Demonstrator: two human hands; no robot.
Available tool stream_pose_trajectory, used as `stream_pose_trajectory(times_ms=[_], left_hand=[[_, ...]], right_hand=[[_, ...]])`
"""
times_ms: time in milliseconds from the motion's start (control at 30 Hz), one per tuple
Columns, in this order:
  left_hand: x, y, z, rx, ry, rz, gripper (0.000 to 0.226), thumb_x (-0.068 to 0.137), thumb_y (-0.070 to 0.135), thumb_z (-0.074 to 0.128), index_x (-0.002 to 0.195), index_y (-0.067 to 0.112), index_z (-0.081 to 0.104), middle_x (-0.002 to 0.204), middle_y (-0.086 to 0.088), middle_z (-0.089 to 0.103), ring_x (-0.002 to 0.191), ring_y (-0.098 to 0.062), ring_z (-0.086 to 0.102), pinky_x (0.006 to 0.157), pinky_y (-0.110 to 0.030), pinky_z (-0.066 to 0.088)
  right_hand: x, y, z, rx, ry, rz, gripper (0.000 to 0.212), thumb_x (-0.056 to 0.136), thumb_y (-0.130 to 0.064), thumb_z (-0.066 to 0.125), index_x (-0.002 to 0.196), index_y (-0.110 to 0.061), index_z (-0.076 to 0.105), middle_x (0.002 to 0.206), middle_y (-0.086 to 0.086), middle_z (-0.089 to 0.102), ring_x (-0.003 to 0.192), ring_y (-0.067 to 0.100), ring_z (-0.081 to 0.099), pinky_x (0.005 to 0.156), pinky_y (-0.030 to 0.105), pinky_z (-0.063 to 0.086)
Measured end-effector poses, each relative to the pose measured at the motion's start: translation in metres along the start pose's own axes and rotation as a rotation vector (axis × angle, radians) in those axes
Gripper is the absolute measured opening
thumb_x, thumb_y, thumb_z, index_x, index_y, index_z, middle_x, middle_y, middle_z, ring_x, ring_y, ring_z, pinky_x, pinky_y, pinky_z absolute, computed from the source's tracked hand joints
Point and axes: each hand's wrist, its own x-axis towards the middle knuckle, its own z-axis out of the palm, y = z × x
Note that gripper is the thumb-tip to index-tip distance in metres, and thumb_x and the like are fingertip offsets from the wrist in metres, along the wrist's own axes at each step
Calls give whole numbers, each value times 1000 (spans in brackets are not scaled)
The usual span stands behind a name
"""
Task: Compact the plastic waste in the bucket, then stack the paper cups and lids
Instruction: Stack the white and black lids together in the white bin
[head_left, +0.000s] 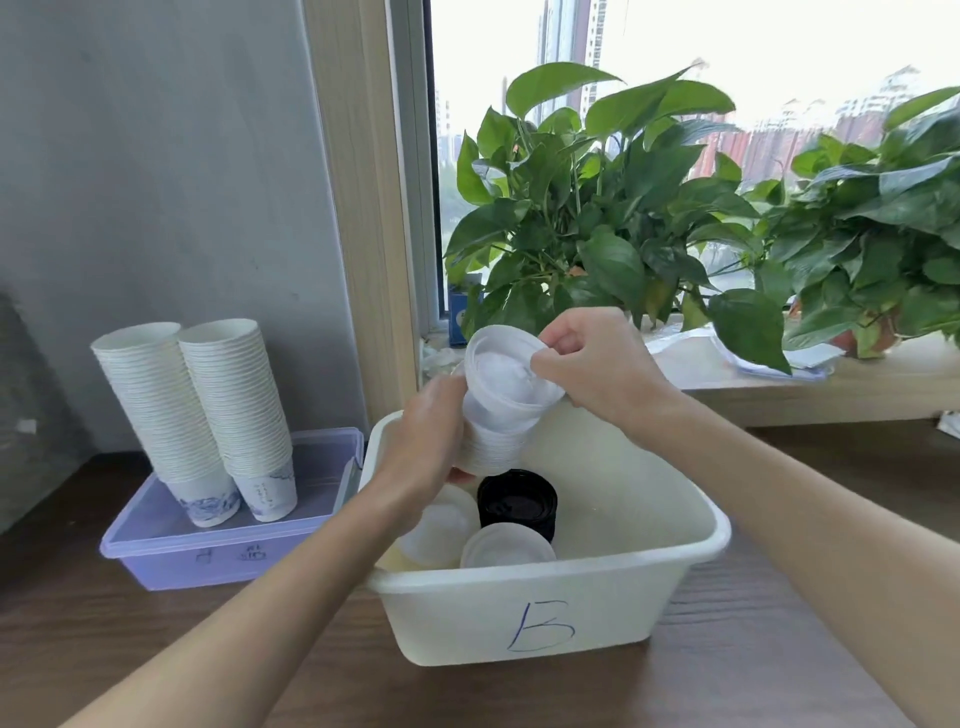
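Above the white tub marked "B" (524, 618), my left hand (426, 441) grips a tilted stack of white plastic lids (496, 415) from its left side. My right hand (592, 364) pinches the rim of the top lid of that stack. Inside the tub lie a stack of black lids (517, 504) and two piles of white lids (506, 548) near the front wall. Two tall leaning stacks of white paper cups (208, 415) stand upside down on a purple lidded box (208, 545) to the left.
The tub and box sit on a dark wooden table (779, 649). Behind them a window sill (831, 389) carries two leafy potted plants (597, 208) and some white paper. A grey wall stands at the left.
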Motion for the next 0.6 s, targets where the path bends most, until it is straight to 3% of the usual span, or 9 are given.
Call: stream_pose_trajectory(times_ms=[100,233,333,500,600], left_hand=[[-2,3,-1,-137,-54,-55,38,98,47,37,118,34,66,124,-2,63,111,-29,61,62,-44,63],[-2,3,-4,-161,-74,7,52,90,67,31,119,39,65,119,1,68,109,-25,65,68,-45,63],[-3,2,-4,-153,-139,48,63,81,77,34,125,41,61,121,6,67,109,-19,65,74,-43,63],[-3,1,-2,-119,-120,114,49,80,58,52,121,32,54,117,1,60,103,-17,64,67,-36,62],[1,-2,-1,-145,-88,139,46,80,48,51,121,30,55,116,1,61,104,-21,64,69,-37,62]], right_hand=[[-2,5,12,50,42,-17,6,73,-10,64,78,-11,66,65,9,65,52,13,47,53,25,42],[-2,7,20,100,101,-40,5,73,-7,61,76,-10,63,65,9,62,54,18,50,52,35,51],[-3,10,22,123,90,-59,4,73,-4,58,75,-7,59,67,17,59,52,22,48,50,41,50],[-8,16,25,196,52,-68,5,75,-10,57,77,-9,53,70,15,54,61,16,44,57,39,40],[-7,19,31,411,-131,152,17,88,-28,55,97,-13,55,94,2,58,82,13,55,75,32,49]])
